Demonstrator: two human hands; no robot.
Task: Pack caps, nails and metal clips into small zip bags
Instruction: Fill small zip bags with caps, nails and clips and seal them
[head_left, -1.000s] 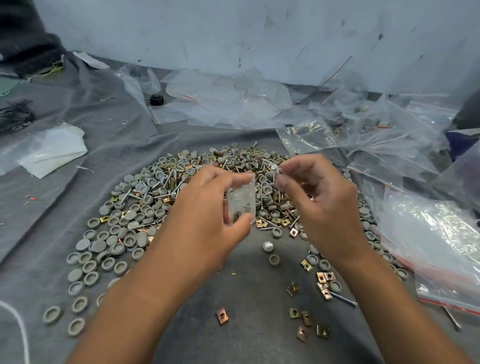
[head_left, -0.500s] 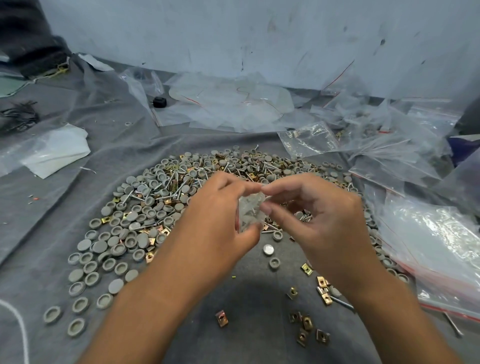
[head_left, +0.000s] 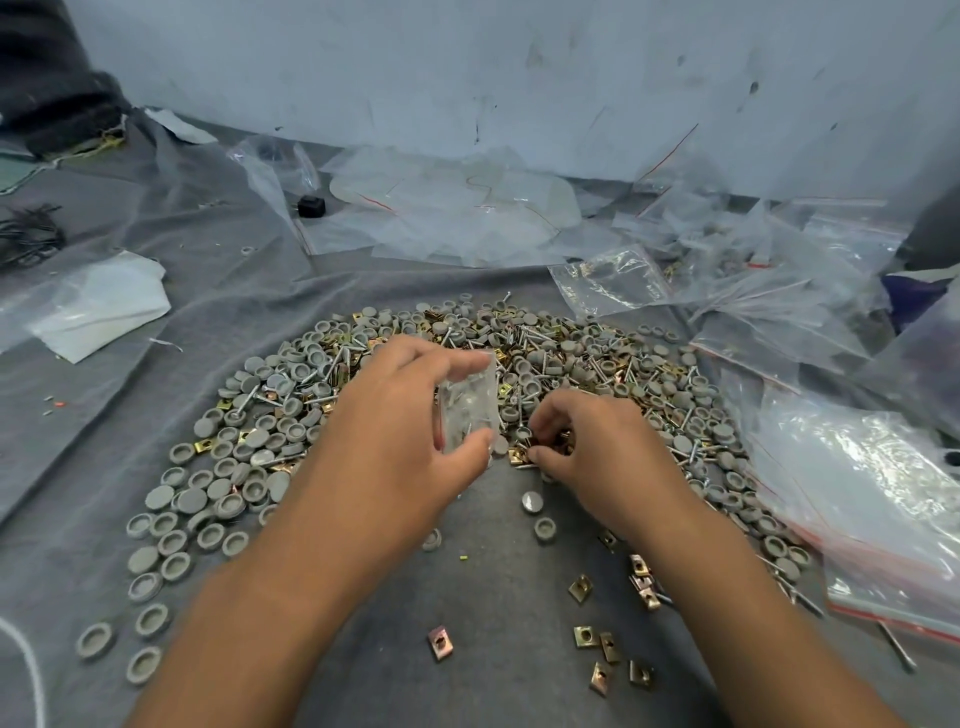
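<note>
My left hand (head_left: 395, 426) holds a small clear zip bag (head_left: 470, 402) upright between fingers and thumb; nails show inside it. Just right of the bag, my right hand (head_left: 592, 447) is down on the pile, its fingertips pinching at gold metal clips (head_left: 519, 456). A wide heap of grey caps (head_left: 260, 447), nails (head_left: 602, 370) and clips spreads over the grey cloth (head_left: 156, 291) behind and beside both hands.
Loose metal clips (head_left: 592, 636) and a few caps (head_left: 544, 529) lie near the front. Clear zip bags pile up at the right (head_left: 857, 493) and at the back (head_left: 457, 208). White folded plastic (head_left: 98, 306) sits at left; a small black object (head_left: 310, 206) lies beyond.
My right hand has left the bag's mouth and dropped to the pile at the right, fingertips now on the clips. My left hand still holds the bag, lowered a little.
</note>
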